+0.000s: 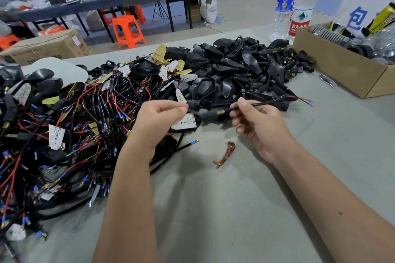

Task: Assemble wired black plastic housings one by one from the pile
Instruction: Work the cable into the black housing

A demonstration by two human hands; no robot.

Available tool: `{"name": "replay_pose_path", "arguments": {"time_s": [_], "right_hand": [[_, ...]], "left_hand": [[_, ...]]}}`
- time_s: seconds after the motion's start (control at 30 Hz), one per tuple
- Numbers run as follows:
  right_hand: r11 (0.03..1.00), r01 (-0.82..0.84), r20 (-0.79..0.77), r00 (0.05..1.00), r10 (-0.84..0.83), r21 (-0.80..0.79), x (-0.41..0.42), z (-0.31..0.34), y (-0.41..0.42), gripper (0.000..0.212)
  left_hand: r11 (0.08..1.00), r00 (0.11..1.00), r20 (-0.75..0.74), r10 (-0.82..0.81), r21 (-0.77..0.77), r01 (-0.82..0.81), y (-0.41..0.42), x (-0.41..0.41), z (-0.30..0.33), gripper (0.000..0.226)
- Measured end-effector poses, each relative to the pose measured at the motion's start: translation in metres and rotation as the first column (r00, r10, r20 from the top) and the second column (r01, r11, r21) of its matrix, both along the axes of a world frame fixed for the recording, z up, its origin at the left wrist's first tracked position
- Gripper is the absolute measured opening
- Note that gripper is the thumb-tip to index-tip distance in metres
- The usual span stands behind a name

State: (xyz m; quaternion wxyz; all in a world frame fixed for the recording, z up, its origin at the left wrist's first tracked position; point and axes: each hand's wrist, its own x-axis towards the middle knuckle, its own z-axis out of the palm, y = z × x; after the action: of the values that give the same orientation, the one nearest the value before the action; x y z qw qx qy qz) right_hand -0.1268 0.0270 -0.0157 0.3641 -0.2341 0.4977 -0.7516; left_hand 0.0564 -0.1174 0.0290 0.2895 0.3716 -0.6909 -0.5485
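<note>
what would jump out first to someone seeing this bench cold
A big tangle of red and black wires with white boards fills the left of the table, and a heap of black housings lies beyond the hands. At centre, the left hand grips a wired housing while the right hand pinches its cable.

Cardboard box (350, 70) at 2 o'clock cut by the right edge; wire pile (53, 134) at 9 o'clock cut by the left edge.

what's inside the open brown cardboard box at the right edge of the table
The open brown cardboard box holds grey ribbed round parts, yellow-and-black packets and a white sheet with a blue character. Whatever lies deeper is covered.
</note>
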Motion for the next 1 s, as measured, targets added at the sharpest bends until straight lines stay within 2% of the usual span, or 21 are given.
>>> {"name": "replay_pose_path", "arguments": {"time_s": [0.07,0.13,0.2,0.3,0.4,0.5,0.57,0.7,0.87,1.0], "right_hand": [[0.996,-0.056,-0.091,0.994,0.062,0.063,0.003,0.001,-0.001,0.018],[0.990,-0.083,-0.156,0.983,0.099,0.110,0.006,0.001,-0.001,0.021],[0.988,-0.088,-0.177,0.978,0.110,0.126,0.008,0.002,-0.001,0.028],[0.989,-0.056,-0.178,0.981,0.081,0.139,0.007,0.002,-0.001,0.058],[0.984,0.105,-0.187,0.979,-0.077,0.144,0.003,0.001,-0.002,0.074],[0.933,0.342,-0.068,0.939,-0.336,0.111,-0.010,0.000,-0.001,0.068],[0.906,0.415,0.005,0.909,-0.417,0.085,-0.021,0.000,0.002,0.061],[0.897,0.438,0.043,0.897,-0.441,0.058,-0.029,0.000,0.005,0.044],[0.889,0.454,0.002,0.891,-0.455,0.055,-0.027,0.000,0.004,0.045],[0.874,0.486,0.008,0.874,-0.486,0.022,-0.026,0.001,0.004,0.045]], "left_hand": [[0.952,0.987,0.122,0.109,-0.300,-0.068,0.001,-0.003,0.002,0.012],[0.834,0.974,0.152,0.169,-0.548,-0.059,0.011,-0.014,0.003,0.015],[0.760,0.987,0.146,0.066,-0.648,0.045,0.025,-0.033,0.000,0.024],[0.781,0.966,0.217,-0.138,-0.577,0.241,0.042,-0.056,-0.015,0.032],[0.791,0.965,0.209,-0.161,-0.558,0.252,0.043,-0.065,-0.028,0.018],[0.830,0.973,0.165,-0.158,-0.511,0.222,0.037,-0.064,-0.033,0.009],[0.828,0.972,0.180,-0.152,-0.513,0.225,0.033,-0.061,-0.035,0.006],[0.818,0.963,0.223,-0.152,-0.518,0.249,0.033,-0.058,-0.034,0.010],[0.767,0.961,0.242,-0.135,-0.588,0.256,0.032,-0.056,-0.031,0.015],[0.766,0.957,0.272,-0.102,-0.592,0.250,0.027,-0.051,-0.032,0.015]]}}
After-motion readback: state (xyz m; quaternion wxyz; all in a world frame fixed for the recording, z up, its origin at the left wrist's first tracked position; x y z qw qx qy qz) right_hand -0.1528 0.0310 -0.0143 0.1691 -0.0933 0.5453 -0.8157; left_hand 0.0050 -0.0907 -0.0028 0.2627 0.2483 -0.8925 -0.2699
